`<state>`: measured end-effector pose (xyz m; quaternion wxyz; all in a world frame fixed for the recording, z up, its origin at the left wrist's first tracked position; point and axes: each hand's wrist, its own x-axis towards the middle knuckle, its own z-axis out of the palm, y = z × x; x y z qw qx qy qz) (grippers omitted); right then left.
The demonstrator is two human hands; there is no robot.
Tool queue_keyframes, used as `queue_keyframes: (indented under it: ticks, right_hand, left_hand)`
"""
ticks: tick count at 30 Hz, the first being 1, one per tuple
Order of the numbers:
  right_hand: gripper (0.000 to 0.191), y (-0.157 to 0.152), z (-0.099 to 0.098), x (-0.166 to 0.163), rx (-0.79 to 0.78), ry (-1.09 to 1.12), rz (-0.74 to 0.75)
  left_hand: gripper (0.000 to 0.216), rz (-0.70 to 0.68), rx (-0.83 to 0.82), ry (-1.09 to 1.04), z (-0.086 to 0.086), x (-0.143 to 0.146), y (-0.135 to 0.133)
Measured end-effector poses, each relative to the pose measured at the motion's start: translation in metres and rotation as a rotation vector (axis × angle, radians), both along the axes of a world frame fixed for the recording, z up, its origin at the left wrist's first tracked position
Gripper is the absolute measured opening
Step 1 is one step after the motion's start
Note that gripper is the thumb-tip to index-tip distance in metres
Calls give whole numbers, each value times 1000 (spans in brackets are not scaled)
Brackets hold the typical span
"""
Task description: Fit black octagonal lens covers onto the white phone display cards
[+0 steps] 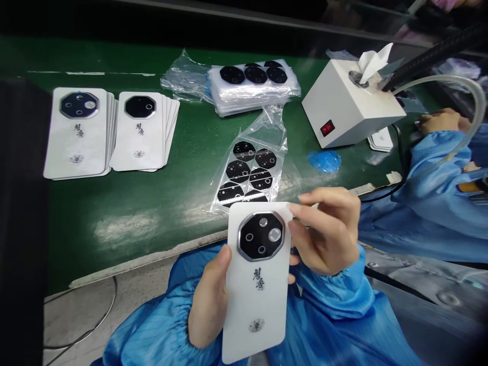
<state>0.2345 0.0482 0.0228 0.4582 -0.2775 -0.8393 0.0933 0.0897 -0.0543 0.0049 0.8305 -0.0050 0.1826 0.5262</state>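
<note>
**pixelfan:** ok, going across from the left, what have we got?

**benchrat:** Far left on the green worktop [125, 213] there's a fanned stack of white phone back covers [76, 134]. The top one has a silver-rimmed octagonal camera plate with the lenses showing. Just beside it sits a second stack of white covers [141, 132], and that top plate is plain black.

**pixelfan:** and the hands?

**benchrat:** The left hand [208, 300] comes out of a blue sleeve [152, 330]. Its fingers [223, 254] are closed round the left edge of a white phone back cover with a black octagonal camera plate [257, 290], thumb on the front. That cover is up in the air in front of the worktop's near edge, over the person's lap, printed side facing the camera. Behind it on the worktop lies a clear plastic sheet of black octagonal lens plates [247, 170]. Farther back is a clear bag with a pile of similar sheets [251, 86].

**pixelfan:** right side?

**benchrat:** The right hand [328, 231] pinches the cover's top right corner, fingers narrow, right next to the camera plate. Past it there's a small blue blob [324, 160]. Then comes a white box with a red switch [346, 109] and a tissue [371, 61] poking out of its top. At the far right is a co-worker's blue sleeve [430, 178].
</note>
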Motion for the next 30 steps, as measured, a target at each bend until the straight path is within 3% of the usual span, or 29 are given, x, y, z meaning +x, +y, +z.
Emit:
queue_keyframes:
  ticks: [6, 9, 12, 15, 20, 30]
  right_hand:
    - [14, -1, 11, 5, 264, -246, 201]
    - [14, 1, 16, 4, 364, -297, 236]
    - [32, 3, 18, 4, 340, -278, 262]
    - [34, 4, 16, 5, 307, -265, 324]
    - [35, 5, 18, 5, 362, -270, 400]
    - [40, 8, 25, 7, 404, -359, 481]
  left_hand:
    - [33, 77, -8, 35, 1, -1, 2]
    - [33, 4, 94, 12, 0, -10, 1]
    - [43, -203, 215, 29, -1, -24, 1]
    - [55, -320, 241, 55, -1, -31, 2]
    - [72, -275, 193, -78, 0, -27, 4]
    - [68, -308, 167, 72, 3, -29, 1]
